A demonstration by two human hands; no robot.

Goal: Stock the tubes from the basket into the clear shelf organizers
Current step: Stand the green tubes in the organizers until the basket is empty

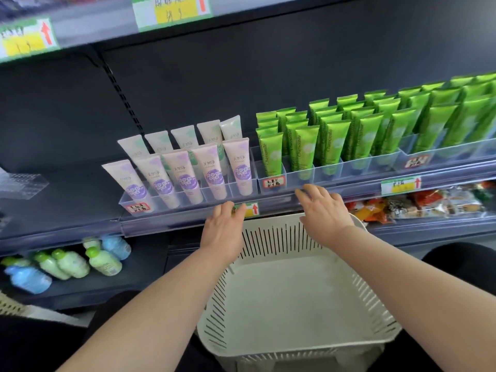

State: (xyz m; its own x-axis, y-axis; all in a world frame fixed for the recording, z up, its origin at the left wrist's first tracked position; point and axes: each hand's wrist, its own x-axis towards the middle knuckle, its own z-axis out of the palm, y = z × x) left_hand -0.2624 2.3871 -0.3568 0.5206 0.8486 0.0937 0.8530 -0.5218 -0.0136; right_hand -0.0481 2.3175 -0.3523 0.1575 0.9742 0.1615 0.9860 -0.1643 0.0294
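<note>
Pink tubes [188, 173] and green tubes [335, 138] upright in clear organizers [383, 162]; basket [295, 347] lower centre
Left hand [224, 226] and right hand [322, 210] lie at the shelf edge [174, 224] above the basket, fingers loose, holding nothing.

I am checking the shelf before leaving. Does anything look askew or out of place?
Yes. The pink tubes lean leftward in their clear organizer, while the green tubes stand straighter. On the lower shelf, the small bottles lie on their sides.
</note>
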